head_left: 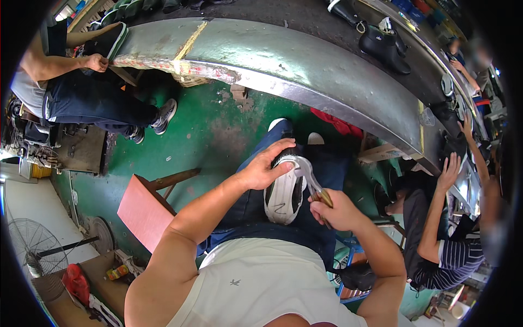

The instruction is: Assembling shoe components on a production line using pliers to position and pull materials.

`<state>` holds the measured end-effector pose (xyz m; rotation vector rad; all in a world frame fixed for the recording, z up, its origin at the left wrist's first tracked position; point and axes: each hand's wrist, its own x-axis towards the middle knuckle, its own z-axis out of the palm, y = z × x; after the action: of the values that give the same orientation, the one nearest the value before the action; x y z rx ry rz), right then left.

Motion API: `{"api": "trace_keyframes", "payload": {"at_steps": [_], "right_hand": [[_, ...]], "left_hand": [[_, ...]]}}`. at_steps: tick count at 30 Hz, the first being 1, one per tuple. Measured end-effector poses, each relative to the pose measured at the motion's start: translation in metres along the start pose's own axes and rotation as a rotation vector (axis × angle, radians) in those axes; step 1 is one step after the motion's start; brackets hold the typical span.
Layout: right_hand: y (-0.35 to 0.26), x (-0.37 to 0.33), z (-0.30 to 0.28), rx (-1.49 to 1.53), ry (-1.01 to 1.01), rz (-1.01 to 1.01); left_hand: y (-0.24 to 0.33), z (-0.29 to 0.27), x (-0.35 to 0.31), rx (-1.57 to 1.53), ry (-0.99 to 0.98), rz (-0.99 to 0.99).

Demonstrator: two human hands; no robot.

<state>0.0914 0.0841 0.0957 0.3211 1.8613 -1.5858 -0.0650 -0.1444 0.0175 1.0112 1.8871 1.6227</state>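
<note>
A dark shoe upper (281, 197) with a pale underside facing up rests on my lap, over dark blue trousers. The underside carries a dark hand-drawn mark. My left hand (267, 163) is wrapped round the shoe's far end, with its thumb pressed on the pale edge. My right hand (340, 210) is closed round the yellowish-brown handles of metal pincers (310, 175). The curved silver head of the pincers meets the shoe's edge beside my left thumb. Whether the jaws grip the material is too small to tell.
A long metal-edged bench (283, 52) crosses ahead, with black boots (381, 46) on it. At left a person holds a shoe (109, 43); another in stripes sits at right. A pink-topped stool (144, 210) and a fan (32, 248) stand at left.
</note>
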Motion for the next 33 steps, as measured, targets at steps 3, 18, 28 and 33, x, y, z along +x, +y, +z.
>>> {"api": "trace_keyframes", "payload": {"at_steps": [3,18,28,33], "right_hand": [[0.041,0.029,0.016,-0.291,0.266,-0.205],[0.032,-0.009,0.052,-0.691,0.528,-0.240],[0.000,-0.022,0.036,-0.018,0.419,-0.335],[0.018,0.001,0.015,-0.169,0.370,-0.132]], "left_hand": [[-0.017,0.002,0.003,-0.075,0.035,0.054],[-0.010,0.020,0.004,-0.220,0.109,-0.156],[-0.006,0.012,0.018,-0.050,-0.008,-0.131],[0.011,0.002,0.029,-0.015,-0.205,-0.203]]}}
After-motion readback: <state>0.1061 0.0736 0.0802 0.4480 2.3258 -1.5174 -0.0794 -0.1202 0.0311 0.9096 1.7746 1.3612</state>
